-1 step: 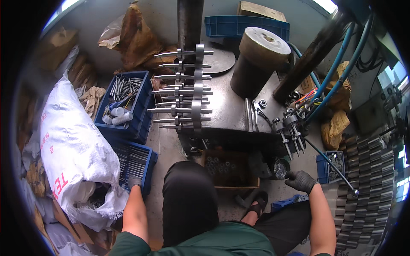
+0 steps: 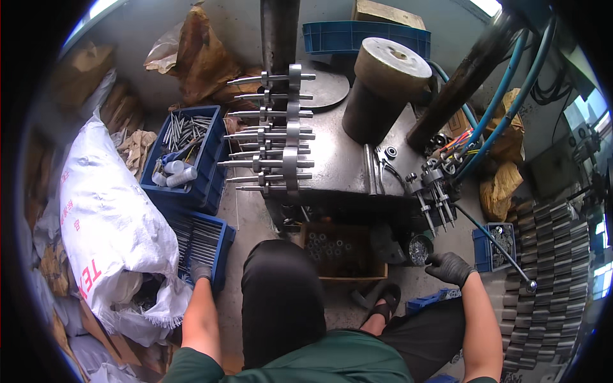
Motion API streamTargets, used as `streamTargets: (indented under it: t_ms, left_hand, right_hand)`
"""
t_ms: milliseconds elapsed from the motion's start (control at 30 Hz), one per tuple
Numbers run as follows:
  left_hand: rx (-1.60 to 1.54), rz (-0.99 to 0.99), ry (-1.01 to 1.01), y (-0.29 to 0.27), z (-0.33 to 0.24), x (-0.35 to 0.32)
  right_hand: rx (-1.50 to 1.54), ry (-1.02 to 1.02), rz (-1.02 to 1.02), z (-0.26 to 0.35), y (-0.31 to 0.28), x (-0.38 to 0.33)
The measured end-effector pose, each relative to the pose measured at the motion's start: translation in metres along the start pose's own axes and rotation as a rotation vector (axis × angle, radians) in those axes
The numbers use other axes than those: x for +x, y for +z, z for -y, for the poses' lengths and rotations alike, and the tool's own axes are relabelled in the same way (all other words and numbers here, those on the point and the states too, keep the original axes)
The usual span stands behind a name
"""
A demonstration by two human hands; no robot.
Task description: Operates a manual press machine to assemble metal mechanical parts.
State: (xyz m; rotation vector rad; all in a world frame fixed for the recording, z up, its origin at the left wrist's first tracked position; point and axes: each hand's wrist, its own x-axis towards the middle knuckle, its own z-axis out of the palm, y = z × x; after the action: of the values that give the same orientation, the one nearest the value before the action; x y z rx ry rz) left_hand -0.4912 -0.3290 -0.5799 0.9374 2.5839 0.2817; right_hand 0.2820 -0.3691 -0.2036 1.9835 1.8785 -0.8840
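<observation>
My left hand [image 2: 200, 271], in a grey glove, reaches into the near end of a blue crate [image 2: 225, 258] at the left. Slim metal shafts [image 2: 203, 241] lie side by side in that crate, next to the hand. Its fingers are too small and hidden to read. My right hand [image 2: 451, 269], gloved too, hovers above the floor at the right with its fingers curled together. Whether anything is pinched in them cannot be made out. Just left of it stands a round tin [image 2: 419, 250] of small metal parts.
Shafts with collars [image 2: 292, 127] stick out in a row over the metal bench [image 2: 325, 172]. A heavy steel cylinder [image 2: 383, 89], pliers [image 2: 387, 172] and a bearing [image 2: 391, 152] are on it. A lever [image 2: 498, 246] slants at the right. A white sack [image 2: 115, 210] leans at the left.
The whole view has shifted very slightly. Both hands keep practically the same places and poses.
</observation>
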Motion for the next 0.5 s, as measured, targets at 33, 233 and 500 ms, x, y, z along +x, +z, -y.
streamTargets:
  t_ms: [33, 233, 500]
  left_hand:
    - [-0.025, -0.029, -0.005, 0.003, -0.002, -0.002]
    - [-0.827, -0.109, 0.034, -0.013, -0.007, 0.003]
    - [-1.621, 0.495, 0.416, -0.197, -0.194, -0.174]
  right_hand:
    - [0.008, 0.014, 0.002, -0.002, -0.001, -0.002]
    - [-0.013, -0.117, -0.058, 0.005, -0.002, 0.008]
    - [-0.074, -0.197, -0.080, 0.007, -0.004, -0.001]
